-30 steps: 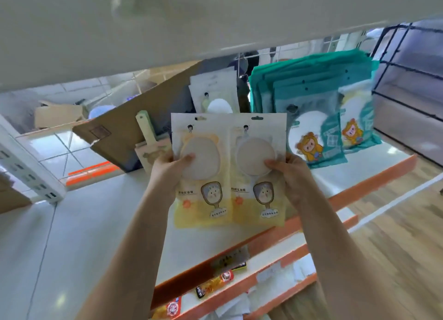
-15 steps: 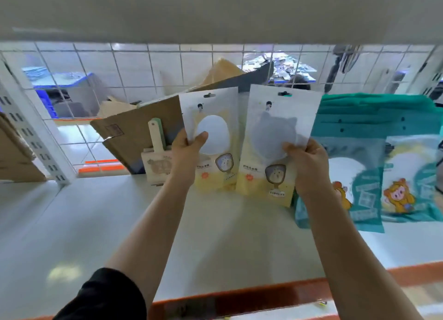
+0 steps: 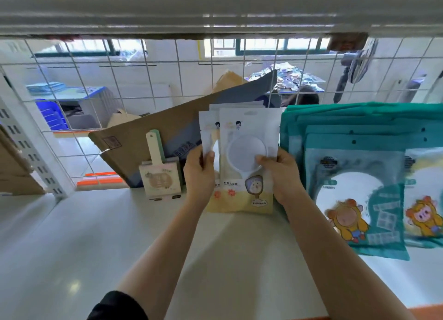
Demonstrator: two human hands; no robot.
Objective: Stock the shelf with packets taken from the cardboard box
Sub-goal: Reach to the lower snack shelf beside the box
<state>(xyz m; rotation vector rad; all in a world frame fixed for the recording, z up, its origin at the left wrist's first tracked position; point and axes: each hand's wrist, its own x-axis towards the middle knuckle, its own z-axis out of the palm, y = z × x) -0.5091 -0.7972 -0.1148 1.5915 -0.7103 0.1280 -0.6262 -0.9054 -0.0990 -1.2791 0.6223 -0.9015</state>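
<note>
1. The left hand (image 3: 199, 173) pinches the rear packet (image 3: 208, 137) at its left edge. The thumb lies across the front, and the other fingers are hidden behind.
2. The right hand (image 3: 284, 176) pinches the front packet (image 3: 242, 180) at its right edge. The thumb lies on the round window, and the other fingers are out of sight behind.
3. Both packets stand upright between the hands. The front one overlaps the rear, so only a strip shows beside the left thumb.
4. Their lower edges hang below the fingers, down at the shelf (image 3: 119, 235). I cannot tell whether they touch it.
5. Pale packet tops show above and behind the fingertips. Teal packets (image 3: 354, 176) stand just beyond the right knuckles, and a paddle (image 3: 159, 176) just beyond the left. Cardboard (image 3: 143, 140) leans behind the paddle.
6. The step looks like squaring the pair into one stack.
   - Slide the rear packet toward the right thumb until the side edges meet.
   - Tap the bottoms on the shelf to level them.
7. Keep both thumbs light, as the film likely slips and the window may dent.
8. Lean the stack back onto the pale packets behind, clear of the teal ones, before letting go.
</note>
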